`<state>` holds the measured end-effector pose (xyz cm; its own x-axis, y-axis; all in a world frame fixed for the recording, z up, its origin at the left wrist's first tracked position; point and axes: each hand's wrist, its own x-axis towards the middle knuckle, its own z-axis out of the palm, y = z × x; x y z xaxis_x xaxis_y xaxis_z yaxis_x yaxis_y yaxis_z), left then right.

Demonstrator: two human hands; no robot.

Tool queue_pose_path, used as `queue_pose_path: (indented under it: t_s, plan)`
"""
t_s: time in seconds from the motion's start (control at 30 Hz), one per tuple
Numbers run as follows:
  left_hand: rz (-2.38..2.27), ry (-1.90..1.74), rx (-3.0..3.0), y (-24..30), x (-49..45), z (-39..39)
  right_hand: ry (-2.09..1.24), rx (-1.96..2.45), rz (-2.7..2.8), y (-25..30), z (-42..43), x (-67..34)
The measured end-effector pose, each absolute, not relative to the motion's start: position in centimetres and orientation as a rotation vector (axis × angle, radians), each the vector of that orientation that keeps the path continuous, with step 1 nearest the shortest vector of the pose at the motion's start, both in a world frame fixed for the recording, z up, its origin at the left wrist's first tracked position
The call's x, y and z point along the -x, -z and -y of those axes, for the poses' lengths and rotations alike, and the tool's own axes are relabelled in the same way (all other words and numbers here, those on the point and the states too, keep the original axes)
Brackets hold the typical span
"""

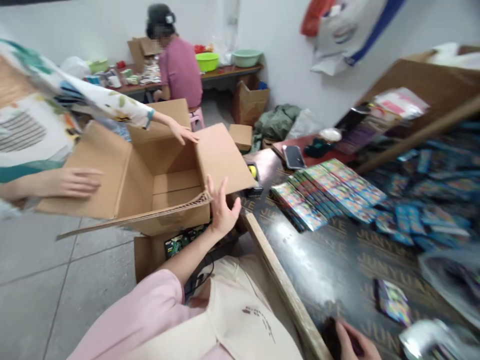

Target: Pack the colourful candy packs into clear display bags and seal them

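My left hand (224,212) reaches out with its fingers spread, at the near right corner of an open cardboard box (161,215). Its fingertips are at the edge of the box's raised flap (227,160). The box looks hollow inside, with its flaps folded outward. At the bottom edge my right hand (354,342) is partly cut off, its fingers closed by a small dark thing that I cannot make out. A small colourful packet (393,301) lies on the dark table (311,265) beyond it.
A co-worker's hands (183,132) rest on the box's flaps from the left. Stacked colourful packs (326,192), a phone (293,157) and many blue packets (431,195) lie on the table. A wooden edge (281,280) runs along my side. Another person (182,70) sits at the back.
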<state>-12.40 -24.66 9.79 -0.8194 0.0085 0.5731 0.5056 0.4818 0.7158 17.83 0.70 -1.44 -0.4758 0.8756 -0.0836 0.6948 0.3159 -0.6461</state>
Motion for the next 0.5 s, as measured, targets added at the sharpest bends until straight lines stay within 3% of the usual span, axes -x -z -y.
queue_pose_path:
  t_s: [0.13, 0.23, 0.5]
  plan:
    - [2.307, 1.210, 0.654, -9.8, 10.1, 21.7, -0.869, 1.121, 2.347, 0.1, 1.6, -17.9]
    - [2.395, 1.207, 1.157, -8.7, 7.8, 17.0, -0.801, 1.015, 2.372, -0.5, 2.8, -18.4]
    - [2.343, 0.710, 2.455, -4.1, 1.5, 5.0, -0.471, 1.315, 2.035, -0.8, 2.4, -28.9]
